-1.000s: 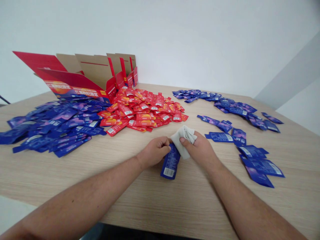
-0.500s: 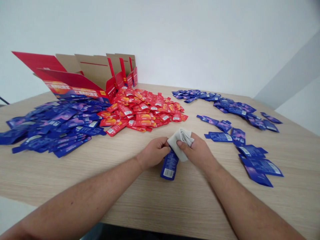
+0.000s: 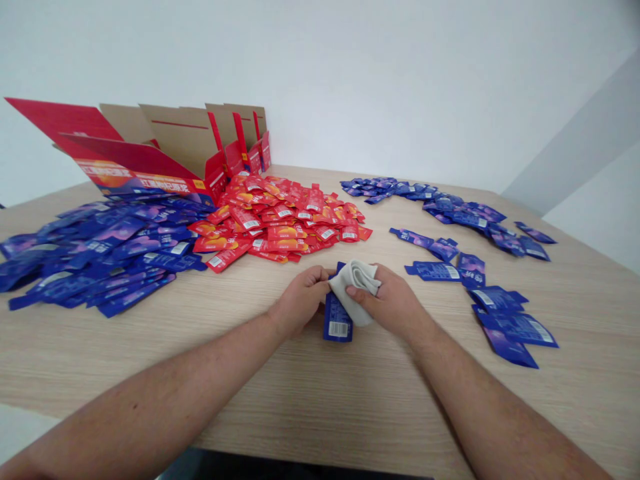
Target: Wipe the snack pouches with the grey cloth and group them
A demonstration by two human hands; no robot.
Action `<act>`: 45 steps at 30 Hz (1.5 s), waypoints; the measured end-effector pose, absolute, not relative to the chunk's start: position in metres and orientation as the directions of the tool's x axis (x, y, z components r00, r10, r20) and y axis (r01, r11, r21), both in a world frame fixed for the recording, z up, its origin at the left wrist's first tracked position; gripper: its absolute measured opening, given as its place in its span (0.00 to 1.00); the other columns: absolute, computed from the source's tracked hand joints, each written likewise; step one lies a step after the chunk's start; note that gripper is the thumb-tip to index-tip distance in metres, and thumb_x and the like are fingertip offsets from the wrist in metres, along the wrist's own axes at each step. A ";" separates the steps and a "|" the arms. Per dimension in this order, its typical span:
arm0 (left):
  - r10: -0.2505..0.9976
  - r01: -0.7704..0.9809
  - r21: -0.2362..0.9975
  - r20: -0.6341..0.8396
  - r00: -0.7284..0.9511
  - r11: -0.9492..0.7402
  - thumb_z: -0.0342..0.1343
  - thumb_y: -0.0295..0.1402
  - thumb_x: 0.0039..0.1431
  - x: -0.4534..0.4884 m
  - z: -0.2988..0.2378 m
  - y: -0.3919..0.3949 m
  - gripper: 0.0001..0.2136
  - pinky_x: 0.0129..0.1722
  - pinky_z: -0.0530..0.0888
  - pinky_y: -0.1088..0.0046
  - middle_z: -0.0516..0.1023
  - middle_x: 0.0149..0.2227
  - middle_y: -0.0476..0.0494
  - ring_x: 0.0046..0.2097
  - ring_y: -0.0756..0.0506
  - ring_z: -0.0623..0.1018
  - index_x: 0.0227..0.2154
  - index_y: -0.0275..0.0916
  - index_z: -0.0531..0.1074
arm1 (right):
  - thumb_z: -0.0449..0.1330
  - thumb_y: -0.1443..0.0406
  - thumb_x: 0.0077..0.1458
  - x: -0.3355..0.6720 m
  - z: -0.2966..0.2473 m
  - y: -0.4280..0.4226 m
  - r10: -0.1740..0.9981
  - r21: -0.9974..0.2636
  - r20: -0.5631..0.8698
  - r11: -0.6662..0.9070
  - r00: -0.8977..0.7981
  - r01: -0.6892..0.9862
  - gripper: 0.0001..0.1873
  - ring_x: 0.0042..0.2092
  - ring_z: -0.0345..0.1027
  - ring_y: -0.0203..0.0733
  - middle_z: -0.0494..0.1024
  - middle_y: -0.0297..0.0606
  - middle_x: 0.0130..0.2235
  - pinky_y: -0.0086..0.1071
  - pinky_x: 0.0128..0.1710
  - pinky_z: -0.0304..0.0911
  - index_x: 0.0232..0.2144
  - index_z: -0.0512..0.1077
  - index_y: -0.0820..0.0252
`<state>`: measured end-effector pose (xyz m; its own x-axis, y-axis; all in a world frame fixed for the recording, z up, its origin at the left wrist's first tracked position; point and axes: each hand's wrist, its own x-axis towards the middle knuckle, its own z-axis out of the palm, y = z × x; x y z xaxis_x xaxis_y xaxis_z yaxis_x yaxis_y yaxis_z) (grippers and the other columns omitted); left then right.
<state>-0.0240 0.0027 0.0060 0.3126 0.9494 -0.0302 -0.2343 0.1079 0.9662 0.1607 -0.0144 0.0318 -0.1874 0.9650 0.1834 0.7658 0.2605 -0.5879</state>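
Above the front middle of the table, my left hand (image 3: 303, 297) is closed on the edge of a blue sachet (image 3: 339, 322), whose barcode end points toward me. My right hand (image 3: 397, 297) grips a folded pale grey cloth (image 3: 357, 288), thumb on top. The cloth lies across the upper part of the sachet, so that part is mostly hidden, with a small blue tip showing above it. Some fingers of both hands are hidden behind the sachet and cloth.
A heap of blue sachets (image 3: 107, 250) lies at left, touching a pile of red sachets (image 3: 285, 220). Behind them stand open red cardboard boxes (image 3: 165, 157) near the white wall. More blue sachets (image 3: 463, 213) spread in a curve along the right, with several nearer ones (image 3: 517, 323) overlapping.
The sachet has shifted up within the hands: its tip now shows above the cloth and less hangs below. My left hand has moved slightly upward along it. The view has turned slightly right.
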 end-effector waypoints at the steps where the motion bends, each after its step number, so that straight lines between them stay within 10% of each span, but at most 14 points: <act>1: 0.955 -0.246 0.963 -0.035 0.294 0.111 0.57 0.30 0.48 -0.024 0.006 0.004 0.09 0.28 0.65 0.76 0.77 0.36 0.49 0.30 0.52 0.69 0.23 0.39 0.60 | 0.61 0.56 0.57 0.159 0.032 -0.016 0.949 -0.577 0.173 0.315 -0.264 0.753 0.12 0.40 0.71 0.44 0.76 0.39 0.38 0.35 0.39 0.62 0.38 0.75 0.57; 16: 0.987 -0.194 0.973 -0.106 0.120 0.128 0.57 0.31 0.48 -0.024 0.000 0.009 0.08 0.22 0.61 0.77 0.63 0.21 0.55 0.23 0.52 0.63 0.24 0.41 0.61 | 0.63 0.56 0.58 0.153 0.025 -0.019 0.909 -0.467 0.270 0.412 -0.318 0.782 0.11 0.40 0.68 0.43 0.73 0.38 0.37 0.34 0.41 0.62 0.35 0.72 0.58; 23: 0.989 -0.316 0.937 -0.139 0.050 0.147 0.58 0.31 0.48 -0.027 0.007 0.012 0.10 0.21 0.63 0.78 0.60 0.21 0.56 0.23 0.52 0.63 0.24 0.41 0.59 | 0.67 0.61 0.54 0.153 0.025 -0.019 0.782 -0.432 0.062 0.581 -0.620 0.689 0.09 0.42 0.69 0.43 0.74 0.39 0.40 0.34 0.43 0.63 0.36 0.74 0.58; 28: 0.987 -0.382 0.911 -0.146 0.061 0.158 0.57 0.29 0.51 -0.027 0.011 0.010 0.10 0.21 0.65 0.79 0.61 0.21 0.56 0.23 0.52 0.63 0.25 0.41 0.58 | 0.64 0.55 0.55 0.170 0.028 -0.005 0.942 -0.547 0.329 0.245 -0.064 0.800 0.13 0.42 0.70 0.48 0.76 0.42 0.37 0.39 0.43 0.65 0.35 0.74 0.58; 32: 0.955 -0.450 0.852 -0.174 0.239 0.268 0.58 0.30 0.54 -0.026 0.013 0.004 0.10 0.23 0.68 0.77 0.65 0.23 0.55 0.24 0.52 0.67 0.28 0.41 0.60 | 0.61 0.50 0.56 0.184 0.022 0.009 0.944 -0.854 0.245 0.101 0.223 0.510 0.25 0.45 0.75 0.51 0.81 0.44 0.45 0.42 0.45 0.68 0.49 0.74 0.60; 39: 0.935 -0.514 0.796 -0.177 0.307 0.320 0.59 0.34 0.57 -0.026 0.014 0.002 0.08 0.27 0.74 0.73 0.72 0.28 0.52 0.27 0.51 0.73 0.33 0.41 0.64 | 0.64 0.48 0.54 0.166 0.008 -0.001 0.986 -0.981 0.053 0.080 -0.157 0.175 0.26 0.41 0.78 0.47 0.83 0.42 0.45 0.39 0.41 0.72 0.48 0.72 0.58; 45: 0.941 -0.401 0.865 -0.200 0.272 0.300 0.64 0.35 0.50 -0.020 -0.001 0.000 0.12 0.29 0.74 0.74 0.75 0.28 0.50 0.29 0.49 0.75 0.36 0.40 0.70 | 0.63 0.52 0.56 0.147 0.009 -0.019 0.968 -0.879 0.191 0.243 -0.165 0.410 0.21 0.41 0.76 0.47 0.82 0.41 0.41 0.39 0.41 0.70 0.46 0.74 0.58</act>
<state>-0.0198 0.0002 -0.0013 0.2719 0.9413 -0.2002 -0.4013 0.3000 0.8654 0.1468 -0.0193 0.0093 -0.1649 0.9677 0.1908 0.4104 0.2432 -0.8788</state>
